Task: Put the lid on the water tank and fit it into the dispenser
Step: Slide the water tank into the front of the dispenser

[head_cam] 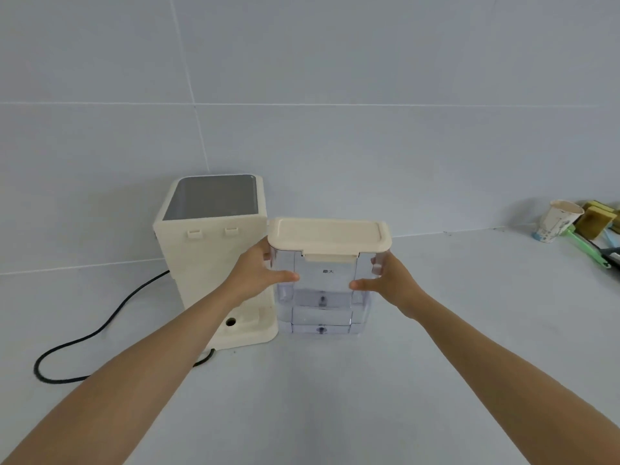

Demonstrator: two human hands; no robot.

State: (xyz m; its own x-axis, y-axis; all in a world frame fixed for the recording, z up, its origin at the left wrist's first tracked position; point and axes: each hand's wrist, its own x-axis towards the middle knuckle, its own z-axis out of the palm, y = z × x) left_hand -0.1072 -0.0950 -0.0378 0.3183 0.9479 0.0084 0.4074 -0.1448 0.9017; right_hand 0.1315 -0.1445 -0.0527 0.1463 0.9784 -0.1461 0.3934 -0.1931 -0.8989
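A clear plastic water tank (322,297) stands upright on the white counter, with a cream lid (328,237) sitting on its top. My left hand (258,273) grips the tank's left side and my right hand (389,283) grips its right side, thumbs on the near face. The cream dispenser (208,253) stands just left of the tank, its back toward me. Its low base shelf (248,330) with a round port is bare, partly hidden by my left forearm.
A black power cord (100,327) loops over the counter left of the dispenser. At the far right stand a paper cup (557,221), yellow sponges (600,216) and a green-handled brush (590,246). A tiled wall rises behind.
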